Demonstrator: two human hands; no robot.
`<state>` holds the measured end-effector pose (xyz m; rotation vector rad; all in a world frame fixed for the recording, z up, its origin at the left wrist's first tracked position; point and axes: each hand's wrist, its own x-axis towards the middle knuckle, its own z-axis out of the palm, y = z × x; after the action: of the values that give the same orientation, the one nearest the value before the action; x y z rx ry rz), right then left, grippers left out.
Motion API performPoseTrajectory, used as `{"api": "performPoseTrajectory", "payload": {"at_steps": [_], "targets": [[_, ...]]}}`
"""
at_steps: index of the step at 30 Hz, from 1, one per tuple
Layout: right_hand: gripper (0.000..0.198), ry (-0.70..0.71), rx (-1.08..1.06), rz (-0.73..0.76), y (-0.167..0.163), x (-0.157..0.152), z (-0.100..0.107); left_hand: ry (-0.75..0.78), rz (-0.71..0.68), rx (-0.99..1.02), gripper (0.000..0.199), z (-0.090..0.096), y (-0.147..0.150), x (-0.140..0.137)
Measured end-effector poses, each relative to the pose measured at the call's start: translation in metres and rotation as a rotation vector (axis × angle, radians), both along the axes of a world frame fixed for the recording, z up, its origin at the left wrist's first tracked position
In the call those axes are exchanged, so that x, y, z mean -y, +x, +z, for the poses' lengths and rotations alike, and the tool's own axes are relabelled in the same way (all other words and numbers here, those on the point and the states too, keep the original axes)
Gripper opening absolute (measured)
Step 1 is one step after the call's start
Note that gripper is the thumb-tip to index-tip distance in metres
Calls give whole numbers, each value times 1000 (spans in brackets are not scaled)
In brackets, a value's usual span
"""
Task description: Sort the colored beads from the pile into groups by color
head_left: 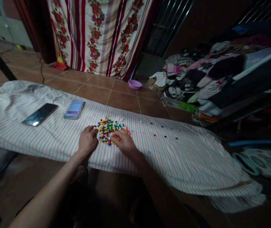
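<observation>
A heap of small, many-coloured beads (109,127) lies on a striped cloth (187,158). At the heap's left edge rests my left hand (87,140), its fingers loosely bent and apart on the cloth, touching the outermost beads. My right hand (125,143) hovers over the heap's lower right side with thumb and forefinger pinched together. Whatever sits in that pinch is too small or hidden to make out. To the right, several single beads are spread apart, among them a red bead (154,135) and a dark bead (165,136).
Left of the heap lie a dark phone (40,114) and a second phone with a blurred, lit screen (74,109). Beyond the cloth, a purple basin (135,84) stands on the tiled floor near a floral curtain (97,34). Piled clothes (192,72) fill the back right.
</observation>
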<state>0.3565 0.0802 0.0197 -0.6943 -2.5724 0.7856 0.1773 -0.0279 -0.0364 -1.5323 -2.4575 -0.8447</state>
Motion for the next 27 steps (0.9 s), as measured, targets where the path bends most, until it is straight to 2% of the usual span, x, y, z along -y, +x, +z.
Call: {"api": "performPoseTrajectory", "payload": {"at_steps": [3,7,15,27], "targets": [[9,45,62,-23,-47,10,-1,25,-22,28,37,-1,-3,2],[14,94,213,-33,-76,12,3,35,-41,59,38,-2,-7,4],[17,151,423,-28,-91,11,11,16,-12,89,36,0,-7,5],[28,140,489,-25,-104,14,10,-45,22,59,35,8,-3,8]]}}
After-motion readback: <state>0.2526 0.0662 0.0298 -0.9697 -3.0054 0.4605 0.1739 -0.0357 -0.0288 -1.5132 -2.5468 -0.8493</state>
